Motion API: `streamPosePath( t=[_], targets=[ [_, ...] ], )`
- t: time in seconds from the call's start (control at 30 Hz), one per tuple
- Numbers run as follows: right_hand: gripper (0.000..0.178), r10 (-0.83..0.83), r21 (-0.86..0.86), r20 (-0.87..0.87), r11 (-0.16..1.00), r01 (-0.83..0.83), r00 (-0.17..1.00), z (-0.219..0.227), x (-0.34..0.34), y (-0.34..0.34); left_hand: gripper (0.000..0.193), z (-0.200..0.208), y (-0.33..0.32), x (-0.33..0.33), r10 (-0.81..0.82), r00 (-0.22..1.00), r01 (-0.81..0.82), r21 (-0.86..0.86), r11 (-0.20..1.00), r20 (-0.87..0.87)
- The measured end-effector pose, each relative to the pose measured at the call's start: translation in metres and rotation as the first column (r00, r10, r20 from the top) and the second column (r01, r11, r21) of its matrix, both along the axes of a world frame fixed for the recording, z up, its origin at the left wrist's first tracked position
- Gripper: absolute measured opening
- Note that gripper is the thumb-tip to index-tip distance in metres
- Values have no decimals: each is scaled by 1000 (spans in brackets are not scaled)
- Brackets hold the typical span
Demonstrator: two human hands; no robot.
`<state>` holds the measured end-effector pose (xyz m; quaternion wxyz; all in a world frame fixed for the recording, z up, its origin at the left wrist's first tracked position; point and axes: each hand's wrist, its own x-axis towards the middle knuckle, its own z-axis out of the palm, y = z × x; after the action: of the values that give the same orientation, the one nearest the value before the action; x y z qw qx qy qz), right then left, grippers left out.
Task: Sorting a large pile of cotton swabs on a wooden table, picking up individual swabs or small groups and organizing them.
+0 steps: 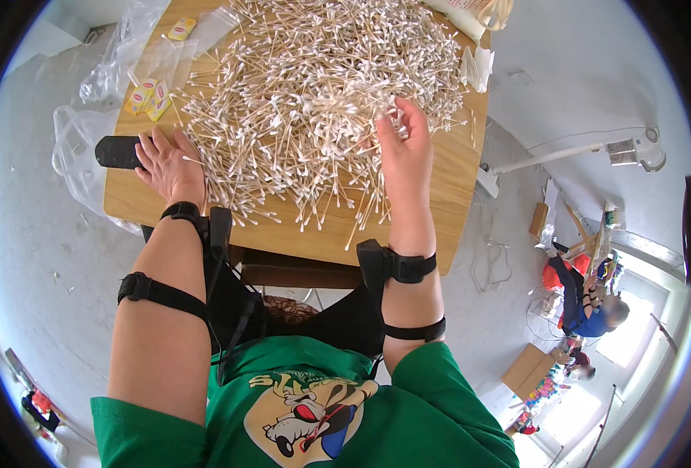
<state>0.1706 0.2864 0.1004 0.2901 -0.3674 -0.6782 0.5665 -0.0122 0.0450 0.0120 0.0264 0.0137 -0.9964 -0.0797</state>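
Note:
A wide heap of loose cotton swabs [283, 101] with white tips and pale sticks covers much of the wooden table [299, 240]. My right hand [408, 156] is at the heap's right side, fingers curled around a bunch of cotton swabs [359, 101]; how many it holds is hidden. My left hand [168, 165] lies flat at the heap's left edge, fingers apart. Its fingertips are beside a black phone-like slab [118, 152] at the table's left edge. A few swabs touch the side of that hand.
Yellow-and-white packets [149, 97] and clear plastic bags [174, 58] lie at the table's far left. A white plastic bag [80, 148] hangs beside the table. To the right stand a white pole-shaped device [564, 154] and a cardboard box [527, 370]. Other people [591, 316] sit farther off.

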Motion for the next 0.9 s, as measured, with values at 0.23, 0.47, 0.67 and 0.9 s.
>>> streamPosePath(
  t=[0.23,0.47,0.67,0.9],
  targets=[
    [32,-135,301,286,953,44,949,-14,37,15,57,-1,-2,-1,1,1000,-1,0,1000,-6],
    [24,-272,599,456,798,-67,848,-22,68,11,57,-4,-1,-2,4,1000,-4,1,1000,-14],
    [24,-12,412,424,893,-181,905,-21,37,-11,57,-4,-3,-3,10,1000,-10,23,1000,-15],
    [30,169,660,313,669,-342,935,-30,-4,-57,56,-2,-1,-1,0,999,0,-4,1000,-32]
  ],
)
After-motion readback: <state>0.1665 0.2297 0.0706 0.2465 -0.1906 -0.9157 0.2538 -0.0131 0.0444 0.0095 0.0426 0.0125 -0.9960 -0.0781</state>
